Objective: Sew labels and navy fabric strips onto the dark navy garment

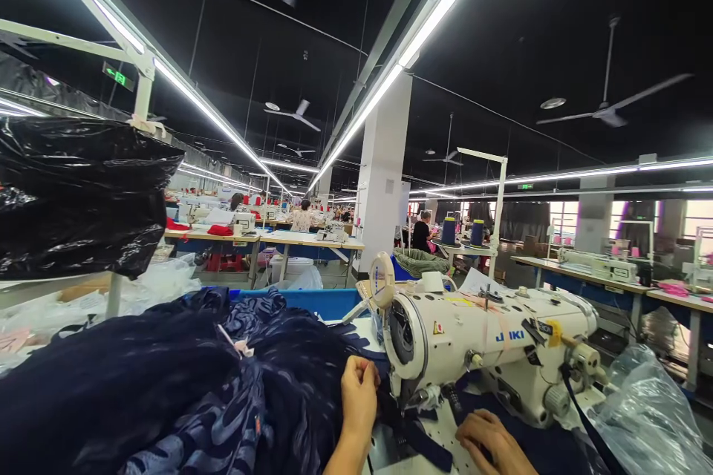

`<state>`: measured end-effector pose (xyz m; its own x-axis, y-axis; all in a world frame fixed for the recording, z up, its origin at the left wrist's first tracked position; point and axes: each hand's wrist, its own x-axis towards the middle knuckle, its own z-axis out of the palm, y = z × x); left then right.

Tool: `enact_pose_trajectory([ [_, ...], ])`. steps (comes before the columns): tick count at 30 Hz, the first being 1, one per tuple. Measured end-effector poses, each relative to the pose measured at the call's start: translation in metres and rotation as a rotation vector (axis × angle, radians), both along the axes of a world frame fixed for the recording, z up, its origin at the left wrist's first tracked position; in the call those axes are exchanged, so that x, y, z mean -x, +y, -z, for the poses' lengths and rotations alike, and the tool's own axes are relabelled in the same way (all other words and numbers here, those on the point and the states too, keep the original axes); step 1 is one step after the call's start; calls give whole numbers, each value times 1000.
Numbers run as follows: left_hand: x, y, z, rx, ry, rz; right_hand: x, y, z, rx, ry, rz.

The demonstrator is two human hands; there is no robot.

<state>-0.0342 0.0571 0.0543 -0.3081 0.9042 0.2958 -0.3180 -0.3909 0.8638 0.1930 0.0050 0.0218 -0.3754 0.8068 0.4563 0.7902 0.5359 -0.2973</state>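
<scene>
My left hand (359,393) is closed, pinching the dark navy patterned fabric (183,386) just left of the needle area of the white sewing machine (490,345). My right hand (490,441) lies on a navy strip of the fabric on the machine bed below the machine arm, fingers curled down onto the cloth. A large heap of the same navy fabric fills the lower left of the view.
A black plastic bag (78,193) hangs at left. Clear plastic wrap (651,415) lies at lower right. Thread cones (448,230) stand behind the machine. Rows of sewing tables (290,241) with other workers stretch back beside a white pillar (384,171).
</scene>
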Motion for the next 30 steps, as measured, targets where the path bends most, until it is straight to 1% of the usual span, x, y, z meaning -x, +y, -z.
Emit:
enact_pose_trajectory([
  [5,4,-3,-8,19,-68,28,-10,6,4,-75,-22,36],
  [9,5,-6,-21,28,-137,65,-16,9,6,-85,-35,77],
  [13,3,-9,-33,1,-233,179,-15,7,5,-77,-43,74],
  [15,2,-9,-34,-46,-190,194,-14,6,3,-75,-56,58],
  [17,2,-8,-31,-90,-75,148,-14,7,3,-73,-58,40],
  [20,6,-6,-23,-118,144,37,-15,8,3,-66,-16,26],
  [21,7,-5,-20,-128,248,3,-15,9,3,-64,-1,28],
  [23,9,-6,-16,-163,522,-56,-14,10,3,-61,16,39],
  [26,7,-8,-15,-191,870,-127,-13,10,2,-81,-1,58],
  [30,6,-8,-20,-129,1181,-306,-11,10,-2,-82,-38,92],
])
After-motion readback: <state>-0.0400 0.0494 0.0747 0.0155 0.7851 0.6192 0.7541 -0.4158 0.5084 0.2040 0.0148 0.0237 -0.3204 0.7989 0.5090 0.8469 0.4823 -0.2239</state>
